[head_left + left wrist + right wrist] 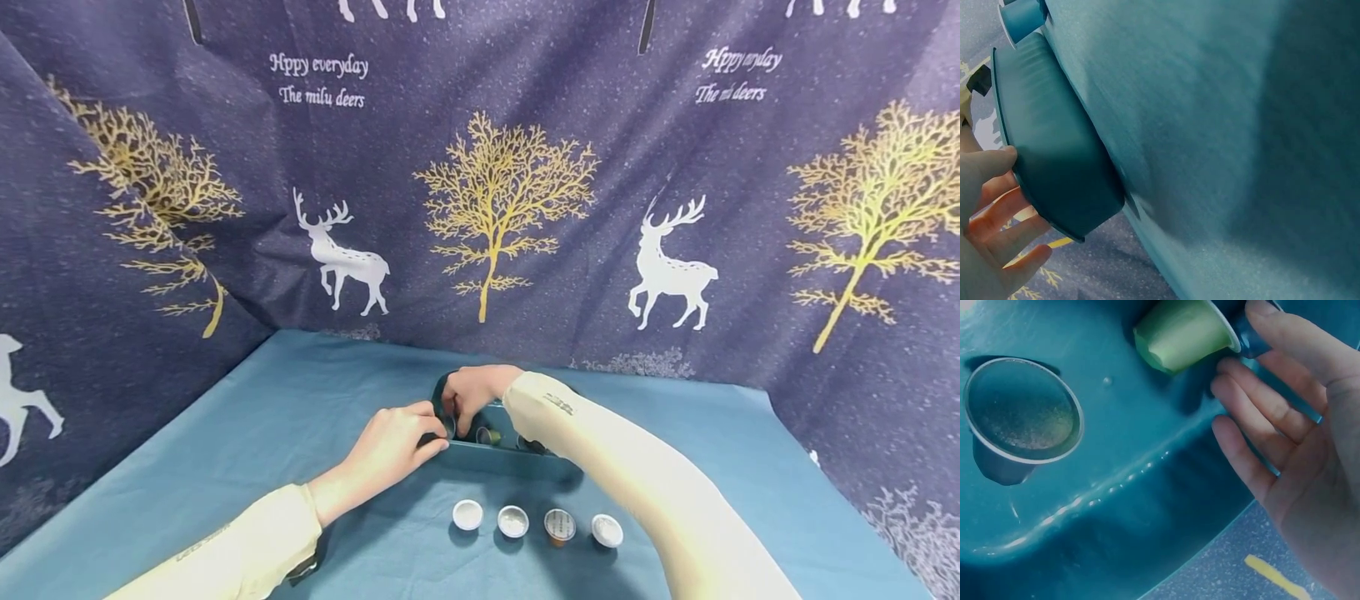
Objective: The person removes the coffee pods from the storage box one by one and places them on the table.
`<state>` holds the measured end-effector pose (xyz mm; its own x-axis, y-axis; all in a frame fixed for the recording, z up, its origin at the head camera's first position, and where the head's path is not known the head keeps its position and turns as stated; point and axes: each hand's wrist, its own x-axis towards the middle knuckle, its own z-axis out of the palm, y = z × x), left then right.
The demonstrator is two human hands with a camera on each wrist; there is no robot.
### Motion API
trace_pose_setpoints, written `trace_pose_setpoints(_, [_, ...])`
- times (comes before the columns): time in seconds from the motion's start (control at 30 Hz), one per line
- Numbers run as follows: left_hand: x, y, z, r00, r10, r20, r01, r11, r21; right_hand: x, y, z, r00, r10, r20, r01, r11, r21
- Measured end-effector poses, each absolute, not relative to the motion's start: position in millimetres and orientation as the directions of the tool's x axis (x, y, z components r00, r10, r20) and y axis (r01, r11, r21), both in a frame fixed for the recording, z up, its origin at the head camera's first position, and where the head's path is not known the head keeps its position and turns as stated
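Note:
A teal plastic bin (pixel 498 460) stands on the cloth-covered table with coffee capsules inside. My left hand (pixel 393 442) grips its left end, thumb on the outer wall (pixel 1054 137) and fingers around the rim. Reaching down into the bin, my right hand (pixel 476 390) holds a dark blue coffee capsule (pixel 1252 337) between thumb and fingers; the fingertips are partly hidden. Against that capsule lies a green capsule (pixel 1182 334) on its side. Farther along the bin floor, a dark capsule (pixel 1025 412) shows its round lid.
In front of the bin, a row of capsules stands lid up: a white-lidded one (pixel 468 515), two more pale-lidded ones (pixel 513 522), and an orange-bodied one (pixel 559 525). A patterned curtain (pixel 525 250) hangs behind the table. My right forearm (pixel 637 467) crosses over the bin's right part.

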<state>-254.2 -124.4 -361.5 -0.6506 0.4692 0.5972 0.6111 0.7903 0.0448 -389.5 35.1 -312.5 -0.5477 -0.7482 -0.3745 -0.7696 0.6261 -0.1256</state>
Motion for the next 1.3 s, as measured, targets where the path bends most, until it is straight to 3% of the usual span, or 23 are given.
trace_pose_setpoints(0.33, [-253, -125, -362, -0.643, 0.475, 0.601, 0.609, 0.793, 0.026, -394, 43, -306, -0.544, -0.748, -0.382, -0.758, 0.633, -0.16])
trace_pose_setpoints(0.57, [-254, -126, -362, -0.631, 0.469, 0.618, 0.608, 0.794, 0.019, -398, 54, -298, -0.58, -0.743, -0.333, -0.731, 0.656, -0.189])
trace_pose_setpoints(1.0, [-255, -125, -362, -0.637, 0.472, 0.609, 0.607, 0.794, 0.02, -392, 76, -292, -0.557, -0.782, -0.28, -0.666, 0.622, -0.411])
trace_pose_setpoints(1.3, [-254, -125, -361, -0.64, 0.471, 0.607, 0.603, 0.798, 0.017, -377, 90, -290, -0.538, -0.83, -0.148, -0.648, 0.519, -0.557])
